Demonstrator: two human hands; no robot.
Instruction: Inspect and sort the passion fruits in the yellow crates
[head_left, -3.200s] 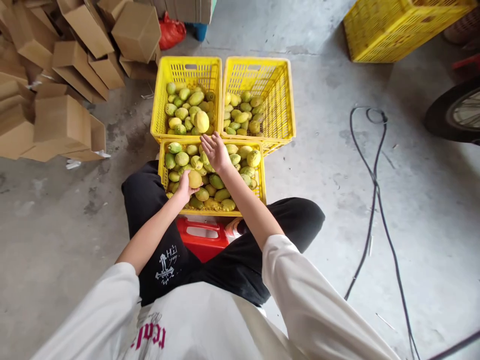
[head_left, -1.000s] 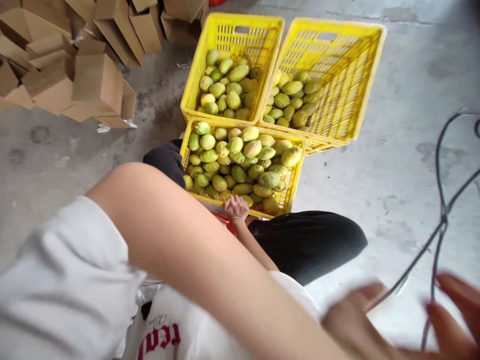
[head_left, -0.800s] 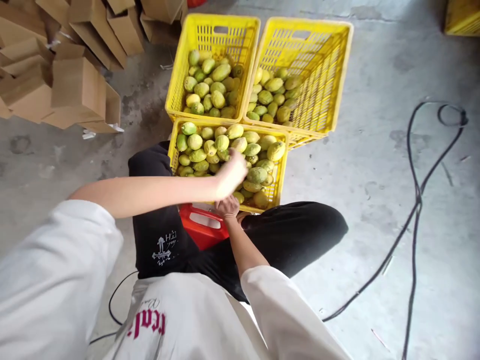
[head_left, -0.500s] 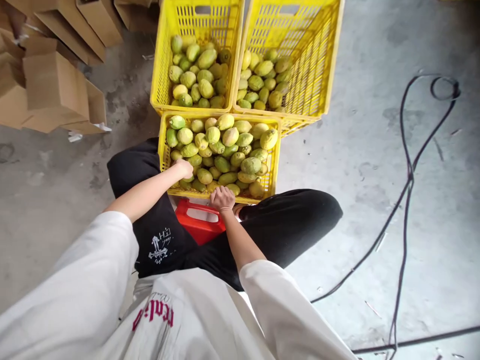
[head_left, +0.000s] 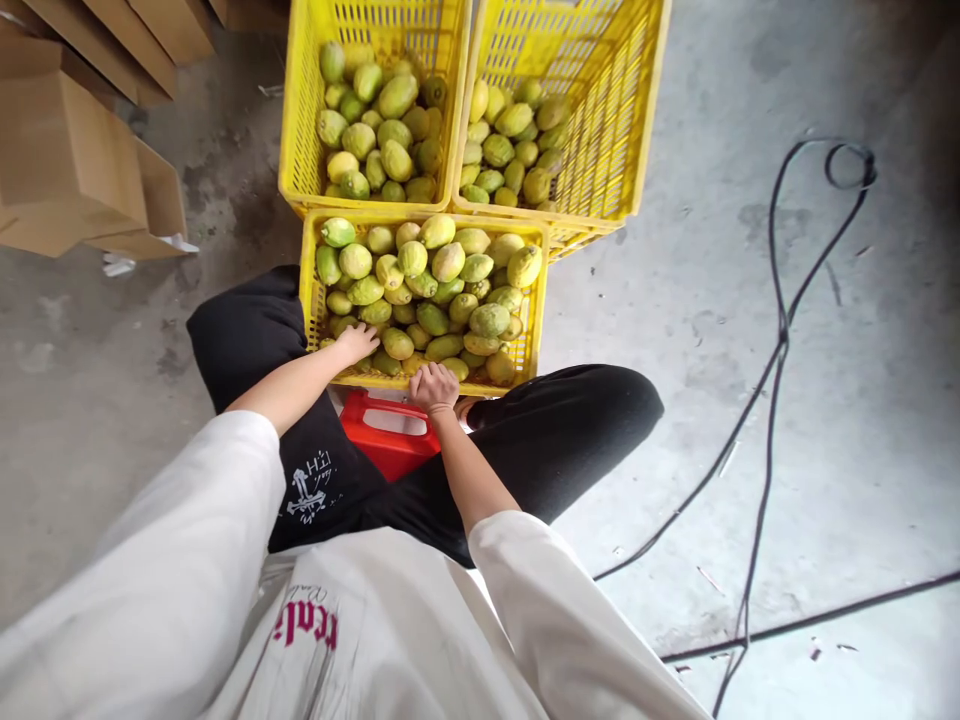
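In front of me is a low yellow crate (head_left: 534, 300) filled with lemon-like fruits (head_left: 448, 262), green to yellow in colour. My left hand (head_left: 357, 343) reaches over its near left part. The fingers of that hand are stretched out and touch the fruits near the front rim; no fruit is seen lifted in it. At the middle of the near rim, my right hand (head_left: 434, 387) is closed with its knuckles up, fingers wrapped over the crate's edge. The fingertips of the right hand are hidden.
Behind stand two deeper yellow crates, a left crate (head_left: 291, 150) and a right crate (head_left: 637, 130), both partly filled with the fruits. A red plastic stool (head_left: 390, 455) is between my legs. Cardboard boxes (head_left: 97, 160) lie at left. A black cable (head_left: 772, 370) loops across the right floor.
Earlier my left hand held a fruit and another was in the air by my open right hand. My left arm swung right, then back to the crate; its fingers have since loosened. My right hand grips the rim.
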